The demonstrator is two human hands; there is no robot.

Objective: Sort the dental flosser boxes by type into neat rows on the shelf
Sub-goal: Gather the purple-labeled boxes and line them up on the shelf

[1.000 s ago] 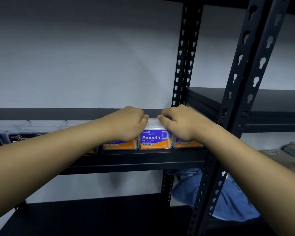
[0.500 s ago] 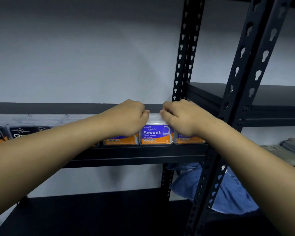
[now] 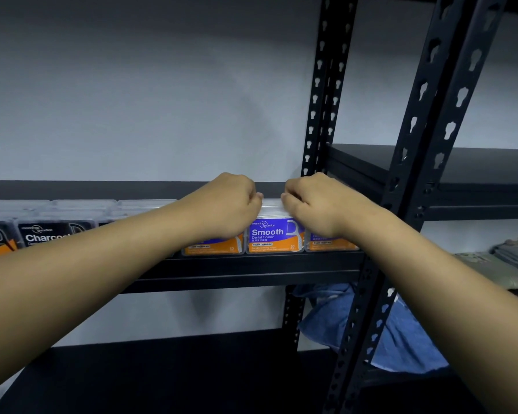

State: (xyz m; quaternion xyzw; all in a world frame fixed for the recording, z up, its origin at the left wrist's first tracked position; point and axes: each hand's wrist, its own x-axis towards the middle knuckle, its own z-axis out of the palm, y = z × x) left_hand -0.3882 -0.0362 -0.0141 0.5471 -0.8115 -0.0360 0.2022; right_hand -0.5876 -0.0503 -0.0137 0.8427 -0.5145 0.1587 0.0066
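Reaching out with both arms to the black shelf [image 3: 251, 264], at about chest height. Curling the left hand [image 3: 231, 204] into a loose fist on top of the boxes, with the fingers bent down behind the front row. Curling the right hand [image 3: 314, 204] the same way, just beside it. Pinching at the clear lid of the middle Smooth box [image 3: 274, 234] from both sides, with the fingertips of each hand touching its top back edge. Hard to tell how tight the hold is, since the fingers are hiding behind the knuckles.

Sitting in a row along the front of the shelf: three purple and orange Smooth boxes, side by side and touching. Hiding the top of the left Smooth box [image 3: 213, 248] under the left hand. Hiding most of the right Smooth box [image 3: 331, 243] under the right wrist. Standing further left in the same row, the black Charcoal boxes [image 3: 47, 234], partly behind the left arm. Lining up more clear lids behind them.

Hanging below the shelf on the right, a blue cloth [image 3: 407, 339]. Lying on the next rack over, some folded grey cloth [image 3: 515, 255].
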